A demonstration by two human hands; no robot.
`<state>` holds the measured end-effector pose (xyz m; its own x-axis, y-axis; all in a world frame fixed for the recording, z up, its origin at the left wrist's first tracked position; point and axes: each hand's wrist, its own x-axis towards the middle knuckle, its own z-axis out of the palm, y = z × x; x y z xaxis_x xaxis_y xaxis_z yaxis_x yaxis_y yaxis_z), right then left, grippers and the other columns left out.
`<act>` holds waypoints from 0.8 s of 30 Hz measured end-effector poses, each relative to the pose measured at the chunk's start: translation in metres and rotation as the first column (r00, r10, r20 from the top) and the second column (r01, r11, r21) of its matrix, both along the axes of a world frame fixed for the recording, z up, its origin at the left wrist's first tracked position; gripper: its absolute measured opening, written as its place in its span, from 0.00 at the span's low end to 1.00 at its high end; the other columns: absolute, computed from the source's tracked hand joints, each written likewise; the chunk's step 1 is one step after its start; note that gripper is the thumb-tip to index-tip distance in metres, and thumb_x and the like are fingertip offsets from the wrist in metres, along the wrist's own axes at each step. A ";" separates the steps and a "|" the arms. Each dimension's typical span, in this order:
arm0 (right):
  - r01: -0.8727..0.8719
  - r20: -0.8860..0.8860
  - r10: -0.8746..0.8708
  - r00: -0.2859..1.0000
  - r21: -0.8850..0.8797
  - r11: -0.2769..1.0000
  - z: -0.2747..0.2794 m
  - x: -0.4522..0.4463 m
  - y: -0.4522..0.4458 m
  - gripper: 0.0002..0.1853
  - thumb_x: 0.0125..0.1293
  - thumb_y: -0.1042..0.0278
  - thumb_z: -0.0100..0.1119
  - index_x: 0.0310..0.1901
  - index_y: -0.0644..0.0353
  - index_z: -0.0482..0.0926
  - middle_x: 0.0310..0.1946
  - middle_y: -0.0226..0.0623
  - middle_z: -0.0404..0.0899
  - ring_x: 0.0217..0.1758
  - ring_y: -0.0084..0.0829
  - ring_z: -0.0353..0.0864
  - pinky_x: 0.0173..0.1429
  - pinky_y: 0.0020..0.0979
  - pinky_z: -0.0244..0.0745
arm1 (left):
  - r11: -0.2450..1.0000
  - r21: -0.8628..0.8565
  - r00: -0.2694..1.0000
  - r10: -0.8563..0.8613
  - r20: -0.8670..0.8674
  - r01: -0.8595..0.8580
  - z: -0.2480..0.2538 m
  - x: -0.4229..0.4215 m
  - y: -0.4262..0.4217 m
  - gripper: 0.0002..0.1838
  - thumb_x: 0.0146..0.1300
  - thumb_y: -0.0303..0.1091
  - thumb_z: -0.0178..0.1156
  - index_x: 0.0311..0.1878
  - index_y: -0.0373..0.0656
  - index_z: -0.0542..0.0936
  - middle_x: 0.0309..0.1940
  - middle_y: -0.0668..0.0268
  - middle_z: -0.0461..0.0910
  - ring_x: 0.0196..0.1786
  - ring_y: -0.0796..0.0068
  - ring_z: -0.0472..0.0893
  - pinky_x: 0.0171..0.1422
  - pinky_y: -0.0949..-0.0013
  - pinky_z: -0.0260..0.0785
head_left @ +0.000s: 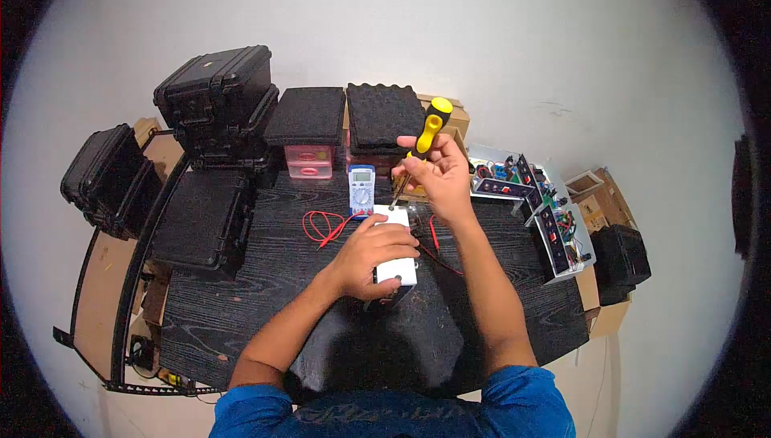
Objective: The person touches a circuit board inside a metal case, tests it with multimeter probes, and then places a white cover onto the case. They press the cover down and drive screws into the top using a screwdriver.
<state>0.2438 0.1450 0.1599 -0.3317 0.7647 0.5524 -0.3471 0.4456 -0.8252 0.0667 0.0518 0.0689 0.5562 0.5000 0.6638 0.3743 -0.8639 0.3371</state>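
Note:
My right hand (438,175) is closed round the lower handle of a yellow and black screwdriver (433,124). Its shaft slants down to the far end of a white box (393,269), where the tip seems to meet a dark round spot. Across the top of that box lies my left hand (372,255), fingers curled over it and gripping its sides. Just beyond the box is a blue and white multimeter (362,189). A red test lead (320,233) loops to its left, and a red probe (434,232) lies right of the box.
Black hard cases (213,109) are stacked at the left. Sheets of black foam (384,117) sit over pink drawers (309,161) at the back. Several opened devices with circuit boards (554,237) stand on the right side of the black table (265,309). Cardboard boxes (606,213) are beyond them.

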 end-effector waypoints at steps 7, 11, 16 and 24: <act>-0.133 -0.103 0.126 0.987 -0.063 0.989 -0.003 0.003 0.012 0.17 0.77 0.76 0.63 0.62 0.63 0.71 0.58 0.44 0.86 0.42 0.25 0.91 0.37 0.21 0.82 | 1.000 -0.008 1.000 0.001 0.003 -0.001 0.001 0.000 -0.001 0.29 0.60 0.56 0.62 0.60 0.49 0.87 0.64 0.63 0.85 0.72 0.55 0.79 0.79 0.37 0.57; -0.066 -0.054 0.063 0.997 -0.051 0.996 0.002 0.002 0.007 0.16 0.76 0.76 0.64 0.60 0.62 0.72 0.58 0.43 0.86 0.39 0.24 0.89 0.35 0.21 0.81 | 1.000 -0.006 1.000 -0.002 0.009 0.002 0.000 0.001 0.000 0.29 0.60 0.56 0.62 0.60 0.49 0.87 0.64 0.63 0.85 0.72 0.54 0.79 0.78 0.37 0.57; 0.002 -0.011 -0.002 1.000 -0.010 1.000 0.003 -0.001 0.000 0.14 0.77 0.74 0.63 0.60 0.63 0.73 0.59 0.44 0.86 0.37 0.23 0.88 0.34 0.21 0.80 | 1.000 0.012 1.000 -0.005 0.010 0.005 -0.001 0.001 0.001 0.30 0.61 0.56 0.62 0.60 0.48 0.86 0.64 0.62 0.85 0.72 0.53 0.79 0.79 0.37 0.57; -0.073 0.043 0.072 0.996 0.015 0.997 0.002 0.005 0.007 0.16 0.83 0.65 0.57 0.65 0.64 0.75 0.59 0.44 0.86 0.43 0.23 0.88 0.41 0.24 0.81 | 1.000 -0.005 1.000 -0.006 -0.001 0.006 0.001 0.001 0.000 0.30 0.61 0.56 0.61 0.60 0.48 0.87 0.64 0.62 0.85 0.73 0.54 0.79 0.80 0.37 0.56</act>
